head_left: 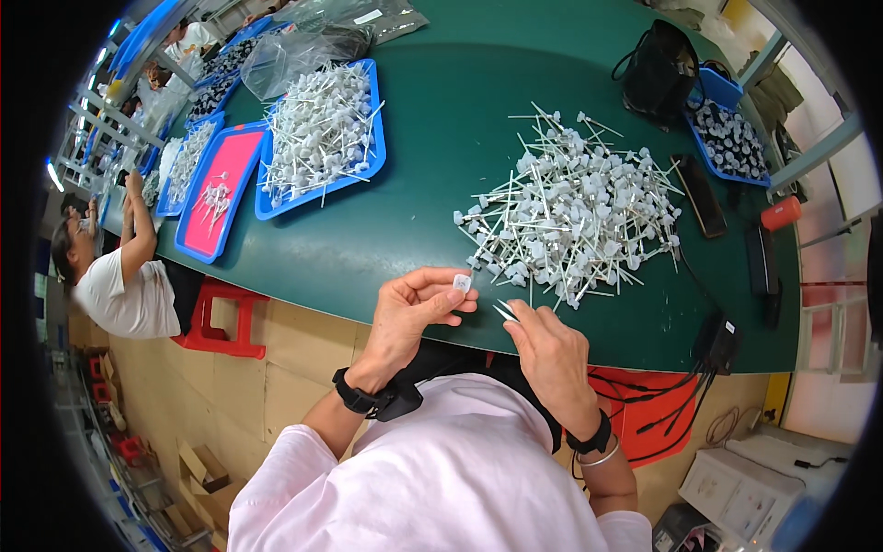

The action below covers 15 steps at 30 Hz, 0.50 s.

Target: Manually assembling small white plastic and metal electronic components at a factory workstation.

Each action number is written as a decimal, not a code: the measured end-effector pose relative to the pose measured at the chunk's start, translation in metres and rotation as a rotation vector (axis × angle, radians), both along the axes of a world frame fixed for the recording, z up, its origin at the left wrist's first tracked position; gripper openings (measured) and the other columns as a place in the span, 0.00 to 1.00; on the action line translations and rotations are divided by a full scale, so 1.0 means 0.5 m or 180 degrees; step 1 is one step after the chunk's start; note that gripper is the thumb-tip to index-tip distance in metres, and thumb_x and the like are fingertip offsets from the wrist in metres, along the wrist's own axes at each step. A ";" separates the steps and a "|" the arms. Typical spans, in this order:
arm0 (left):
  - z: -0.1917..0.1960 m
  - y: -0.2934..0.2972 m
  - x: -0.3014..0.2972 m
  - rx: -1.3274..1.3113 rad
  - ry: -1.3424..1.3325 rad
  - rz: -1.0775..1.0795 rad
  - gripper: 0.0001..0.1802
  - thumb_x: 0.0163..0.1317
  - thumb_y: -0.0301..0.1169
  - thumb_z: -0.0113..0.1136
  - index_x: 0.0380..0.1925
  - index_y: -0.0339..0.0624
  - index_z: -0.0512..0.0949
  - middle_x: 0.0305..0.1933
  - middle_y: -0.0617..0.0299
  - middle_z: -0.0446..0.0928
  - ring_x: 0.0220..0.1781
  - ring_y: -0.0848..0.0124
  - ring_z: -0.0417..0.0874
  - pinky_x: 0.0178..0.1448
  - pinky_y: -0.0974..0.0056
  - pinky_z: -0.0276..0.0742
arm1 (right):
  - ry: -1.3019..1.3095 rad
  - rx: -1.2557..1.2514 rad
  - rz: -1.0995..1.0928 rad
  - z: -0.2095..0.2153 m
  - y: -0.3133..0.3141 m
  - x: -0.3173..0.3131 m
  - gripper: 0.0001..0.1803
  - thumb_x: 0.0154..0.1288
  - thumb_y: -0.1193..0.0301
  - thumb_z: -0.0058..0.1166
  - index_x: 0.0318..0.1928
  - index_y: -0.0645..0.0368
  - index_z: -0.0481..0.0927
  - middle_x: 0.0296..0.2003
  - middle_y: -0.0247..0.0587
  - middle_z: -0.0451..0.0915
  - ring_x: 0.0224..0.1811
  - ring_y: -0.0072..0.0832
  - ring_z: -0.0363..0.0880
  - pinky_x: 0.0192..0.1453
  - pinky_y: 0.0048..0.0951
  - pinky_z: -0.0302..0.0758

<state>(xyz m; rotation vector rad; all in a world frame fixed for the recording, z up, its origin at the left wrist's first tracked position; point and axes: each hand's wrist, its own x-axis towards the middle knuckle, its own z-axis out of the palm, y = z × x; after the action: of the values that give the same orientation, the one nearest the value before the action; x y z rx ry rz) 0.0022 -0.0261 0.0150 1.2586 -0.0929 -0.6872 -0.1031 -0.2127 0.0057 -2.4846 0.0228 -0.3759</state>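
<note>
My left hand (403, 311) pinches a small white square plastic piece (462, 282) between thumb and fingers, just above the near edge of the table. Close by on the right, my right hand (554, 357) is closed on a pair of tweezers (504, 312). Their two pale tips point toward the piece and are slightly apart from it. Beyond both hands lies a large loose heap of white plastic parts with thin stems (575, 212). The lower part of the tweezers is hidden in my right hand.
Blue trays hold more stemmed parts (322, 138); one tray with a pink lining (221, 184) holds a few. At right are a phone (699, 195), an orange roll (781, 212), a black bag (659, 69) and cables. A co-worker (129, 285) sits at far left by a red stool (225, 322).
</note>
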 end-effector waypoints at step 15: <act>0.012 0.004 0.014 0.0075 0.0082 0.0207 0.13 0.66 0.28 0.61 0.49 0.35 0.80 0.44 0.53 0.85 0.44 0.69 0.87 0.42 0.69 0.83 | 0.0044 0.0179 0.0005 -0.046 0.008 0.010 0.13 0.64 0.70 0.60 0.48 0.58 0.79 0.28 0.43 0.74 0.24 0.42 0.78 0.26 0.39 0.72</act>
<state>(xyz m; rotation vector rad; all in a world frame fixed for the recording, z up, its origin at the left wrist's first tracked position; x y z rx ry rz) 0.0091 -0.0241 0.0212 1.2696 -0.0227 -0.6496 -0.0981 -0.2089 -0.0174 -2.4316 0.0365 -0.3529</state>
